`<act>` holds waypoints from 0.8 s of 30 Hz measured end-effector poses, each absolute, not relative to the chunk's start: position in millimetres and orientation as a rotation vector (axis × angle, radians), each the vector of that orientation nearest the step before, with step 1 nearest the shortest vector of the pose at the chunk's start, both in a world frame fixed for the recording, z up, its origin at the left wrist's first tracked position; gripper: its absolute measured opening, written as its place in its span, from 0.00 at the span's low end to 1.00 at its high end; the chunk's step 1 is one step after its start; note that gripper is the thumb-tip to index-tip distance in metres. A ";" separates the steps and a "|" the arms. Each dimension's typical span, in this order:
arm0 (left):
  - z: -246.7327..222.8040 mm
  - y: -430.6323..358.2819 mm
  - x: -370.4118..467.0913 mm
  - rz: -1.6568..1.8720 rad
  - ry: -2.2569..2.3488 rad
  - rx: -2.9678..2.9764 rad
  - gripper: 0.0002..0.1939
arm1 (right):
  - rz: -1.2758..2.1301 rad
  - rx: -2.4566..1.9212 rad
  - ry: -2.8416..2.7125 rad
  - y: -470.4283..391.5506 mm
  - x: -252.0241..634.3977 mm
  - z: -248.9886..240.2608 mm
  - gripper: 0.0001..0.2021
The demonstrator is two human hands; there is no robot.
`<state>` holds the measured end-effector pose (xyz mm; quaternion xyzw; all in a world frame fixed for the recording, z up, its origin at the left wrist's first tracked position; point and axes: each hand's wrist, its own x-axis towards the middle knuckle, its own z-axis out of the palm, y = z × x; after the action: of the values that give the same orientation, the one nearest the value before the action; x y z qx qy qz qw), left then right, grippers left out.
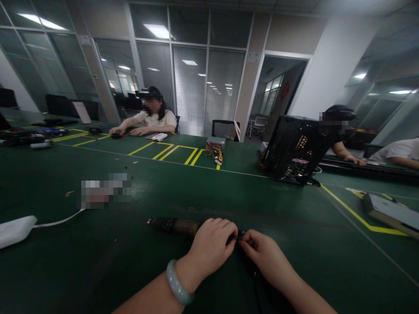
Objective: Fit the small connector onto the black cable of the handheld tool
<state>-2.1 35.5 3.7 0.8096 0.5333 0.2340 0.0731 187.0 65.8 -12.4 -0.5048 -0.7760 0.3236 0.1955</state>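
Note:
A dark electric screwdriver [183, 226] with a brownish middle lies on the green table, its metal tip facing left. My left hand [214, 240], with a pale green bangle on its wrist, is wrapped over the tool's rear end. Close beside it, my right hand [262, 250] is closed in a pinch at the tool's tail, where a black cord [257, 279] seems to join. From there the cord runs down toward the bottom edge. My fingers hide the exact joint.
A white block [16, 231] with a white cable lies left, near a blurred-out item. Ahead, a power supply [216, 144] with coloured wires sits by yellow tape. A black computer case [284, 150] stands right, a grey metal box [393, 213] nearer. Several people work around the table.

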 end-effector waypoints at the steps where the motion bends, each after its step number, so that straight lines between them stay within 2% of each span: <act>1: 4.7 35.5 -2.4 0.701 1.586 2.438 0.04 | 0.903 -1.409 -2.175 65.4 186.8 -12.0 0.08; 12: 2.9 36.2 -3.1 0.724 1.632 2.393 0.07 | 0.897 -1.416 -2.181 66.0 187.0 -9.8 0.08; 24: 4.3 35.9 -3.8 0.707 1.562 2.440 0.05 | 0.879 -1.416 -2.175 66.5 186.4 -14.8 0.09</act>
<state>-3.8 35.9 4.3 0.8156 0.5221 0.2363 0.0799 186.4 66.5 -14.8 -0.5063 -0.7778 0.3145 0.1993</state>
